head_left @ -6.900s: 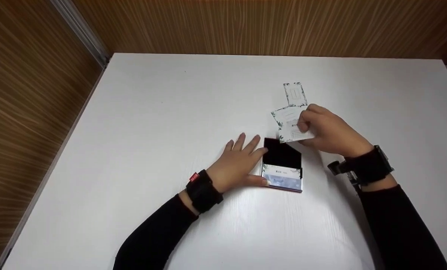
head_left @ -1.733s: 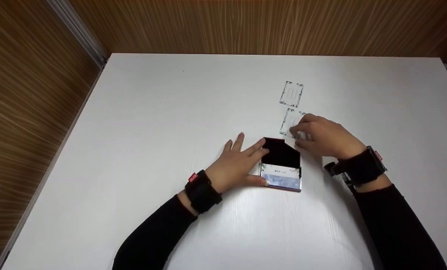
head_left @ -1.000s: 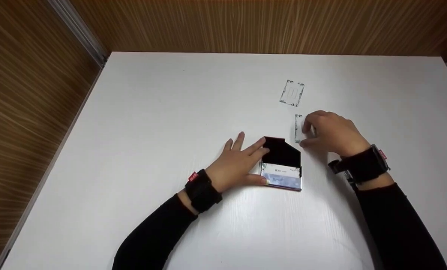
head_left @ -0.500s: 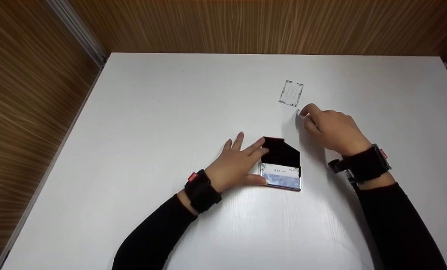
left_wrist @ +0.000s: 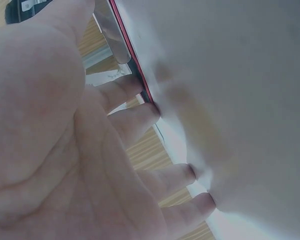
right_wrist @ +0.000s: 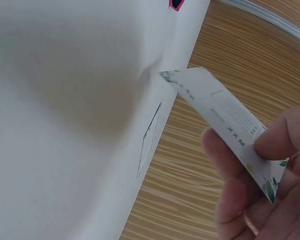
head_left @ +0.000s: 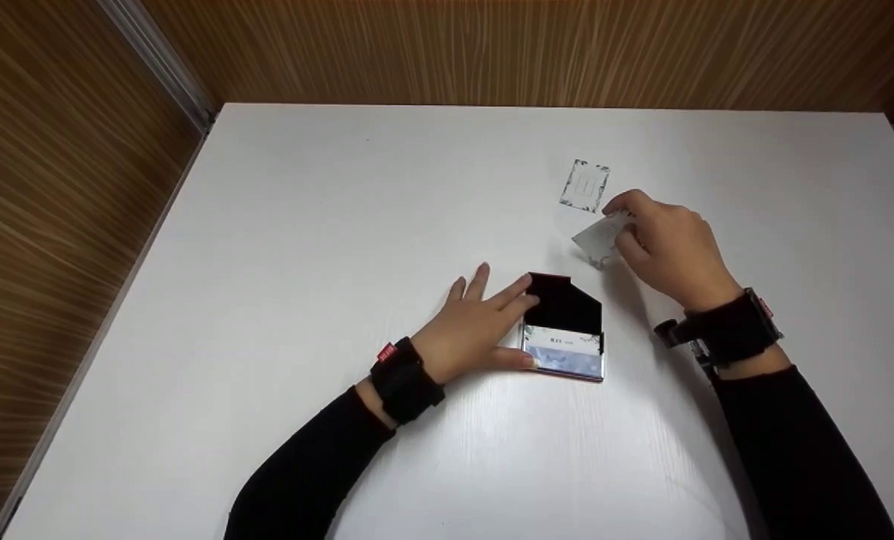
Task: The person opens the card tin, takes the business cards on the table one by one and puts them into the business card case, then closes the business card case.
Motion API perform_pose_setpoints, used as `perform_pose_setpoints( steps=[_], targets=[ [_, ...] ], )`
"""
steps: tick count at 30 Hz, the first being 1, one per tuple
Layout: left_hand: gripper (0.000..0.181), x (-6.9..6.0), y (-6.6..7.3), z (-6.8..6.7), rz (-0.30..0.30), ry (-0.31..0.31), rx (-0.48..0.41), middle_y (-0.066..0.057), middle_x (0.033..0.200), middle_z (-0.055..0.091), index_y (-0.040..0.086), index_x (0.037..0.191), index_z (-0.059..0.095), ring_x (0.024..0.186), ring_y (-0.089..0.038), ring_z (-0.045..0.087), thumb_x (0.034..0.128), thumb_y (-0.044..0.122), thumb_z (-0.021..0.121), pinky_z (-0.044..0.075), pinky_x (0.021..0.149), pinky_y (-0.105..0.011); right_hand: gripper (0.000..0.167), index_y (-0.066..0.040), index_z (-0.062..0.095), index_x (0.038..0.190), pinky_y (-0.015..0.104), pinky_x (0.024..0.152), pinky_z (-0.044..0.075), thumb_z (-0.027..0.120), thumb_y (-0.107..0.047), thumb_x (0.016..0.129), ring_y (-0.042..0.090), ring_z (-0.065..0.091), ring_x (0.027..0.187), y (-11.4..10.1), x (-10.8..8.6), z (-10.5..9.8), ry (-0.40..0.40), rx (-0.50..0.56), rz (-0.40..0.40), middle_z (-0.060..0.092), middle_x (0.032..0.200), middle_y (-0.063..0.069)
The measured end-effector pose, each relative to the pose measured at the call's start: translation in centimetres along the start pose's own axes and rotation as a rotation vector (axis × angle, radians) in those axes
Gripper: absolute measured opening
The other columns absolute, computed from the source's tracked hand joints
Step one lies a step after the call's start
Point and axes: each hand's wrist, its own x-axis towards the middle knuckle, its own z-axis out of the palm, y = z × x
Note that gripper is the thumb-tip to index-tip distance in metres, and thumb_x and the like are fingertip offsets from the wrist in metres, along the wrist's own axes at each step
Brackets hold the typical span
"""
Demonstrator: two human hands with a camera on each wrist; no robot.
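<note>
My right hand pinches a white business card with a leafy print, tilted and lifted off the table. In the right wrist view the thumb lies on the printed face of that card, fingers behind it. A second card lies flat on the table, just beyond the right hand. The left hand rests spread beside an opened card case, fingers and thumb touching its left edge. Inside the case, a black flap lies back and a white-and-blue card shows. The left wrist view shows straight fingers against the red edge.
A white table spreads under everything. A wood-grain panel borders its far side and another panel its left. Both wrists wear black straps.
The right hand has set down one set of cards, slid a single card toward itself and picked it up, turning it over. The left hand has stayed at the case.
</note>
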Motion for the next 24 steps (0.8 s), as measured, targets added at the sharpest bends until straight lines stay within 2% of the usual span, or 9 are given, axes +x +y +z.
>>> perform_pose_setpoints(
  steps=[2, 3, 6, 9, 11, 13, 17, 21, 24],
  targets=[
    [0.087, 0.01, 0.04, -0.05, -0.001, -0.003, -0.002, 0.006, 0.168, 0.012, 0.026, 0.157, 0.031, 0.150, -0.050, 0.004, 0.0867, 0.066, 0.061, 0.017, 0.117, -0.063, 0.037, -0.009, 0.064, 0.114, 0.032, 0.046, 0.025, 0.048, 0.002, 0.083, 0.014, 0.028, 0.049, -0.01, 0.02, -0.01, 0.027, 0.020, -0.014, 0.039, 0.053, 0.002],
    [0.087, 0.02, 0.05, -0.07, 0.000, -0.004, -0.002, 0.006, 0.168, 0.012, 0.026, 0.157, 0.031, 0.150, -0.050, 0.004, 0.0866, 0.066, 0.061, 0.017, 0.117, -0.064, 0.038, -0.008, 0.064, 0.115, 0.030, 0.047, 0.026, 0.048, 0.004, 0.083, 0.014, 0.028, 0.050, -0.03, 0.05, -0.02, 0.042, 0.039, -0.022, 0.045, 0.057, 0.002],
    [0.087, 0.03, 0.05, -0.18, 0.002, -0.002, -0.002, 0.006, 0.168, 0.012, 0.026, 0.157, 0.031, 0.150, -0.050, 0.004, 0.0865, 0.066, 0.061, 0.017, 0.117, -0.064, 0.038, -0.007, 0.066, 0.111, 0.026, 0.053, 0.030, 0.050, 0.009, 0.080, 0.014, 0.039, 0.059, -0.11, 0.12, -0.06, 0.090, 0.124, -0.051, 0.063, 0.076, 0.006],
    [0.087, 0.05, 0.03, -0.22, 0.004, 0.000, -0.003, 0.005, 0.168, 0.013, 0.025, 0.157, 0.031, 0.149, -0.051, 0.005, 0.0867, 0.066, 0.061, 0.018, 0.116, -0.065, 0.031, -0.005, 0.069, 0.101, 0.018, 0.065, 0.035, 0.056, 0.010, 0.077, 0.013, 0.053, 0.073, -0.28, 0.23, -0.11, 0.134, 0.201, -0.081, 0.071, 0.095, 0.005],
    [0.087, 0.04, 0.00, -0.21, 0.005, -0.001, -0.008, 0.005, 0.168, 0.013, 0.025, 0.157, 0.031, 0.149, -0.051, 0.005, 0.0869, 0.066, 0.062, 0.018, 0.116, -0.065, 0.022, -0.006, 0.069, 0.092, 0.016, 0.066, 0.035, 0.060, 0.007, 0.076, 0.012, 0.055, 0.074, -0.40, 0.26, -0.17, 0.151, 0.218, -0.086, 0.071, 0.088, 0.003],
    [0.086, 0.02, -0.02, -0.21, 0.007, -0.001, -0.012, 0.004, 0.168, 0.014, 0.025, 0.157, 0.032, 0.149, -0.051, 0.005, 0.0870, 0.065, 0.062, 0.018, 0.116, -0.066, 0.014, -0.008, 0.067, 0.085, 0.014, 0.064, 0.037, 0.064, 0.004, 0.077, 0.008, 0.057, 0.068, -0.48, 0.26, -0.23, 0.154, 0.233, -0.074, 0.070, 0.078, -0.001],
    [0.087, 0.00, -0.05, -0.22, 0.011, 0.001, -0.016, 0.004, 0.168, 0.014, 0.024, 0.157, 0.032, 0.149, -0.052, 0.005, 0.0868, 0.065, 0.062, 0.018, 0.116, -0.066, 0.012, -0.009, 0.064, 0.079, 0.013, 0.055, 0.039, 0.067, 0.002, 0.079, 0.004, 0.055, 0.059, -0.52, 0.18, -0.36, 0.119, 0.274, -0.033, 0.066, 0.069, -0.005],
    [0.087, 0.07, -0.04, -0.25, 0.012, 0.000, -0.007, 0.004, 0.168, 0.014, 0.024, 0.157, 0.032, 0.149, -0.051, 0.005, 0.0865, 0.066, 0.062, 0.018, 0.116, -0.066, 0.017, -0.010, 0.068, 0.091, 0.014, 0.052, 0.039, 0.065, 0.003, 0.081, 0.004, 0.054, 0.056, -0.57, 0.17, -0.46, 0.088, 0.295, -0.023, 0.067, 0.078, -0.004],
    [0.087, 0.13, -0.02, -0.27, 0.014, 0.004, 0.005, 0.004, 0.168, 0.015, 0.024, 0.157, 0.032, 0.149, -0.051, 0.006, 0.0865, 0.066, 0.062, 0.019, 0.116, -0.065, 0.041, -0.016, 0.071, 0.114, 0.013, 0.052, 0.039, 0.060, 0.006, 0.081, 0.005, 0.053, 0.053, -0.71, 0.21, -0.46, 0.079, 0.284, -0.043, 0.064, 0.084, -0.004]
  ],
)
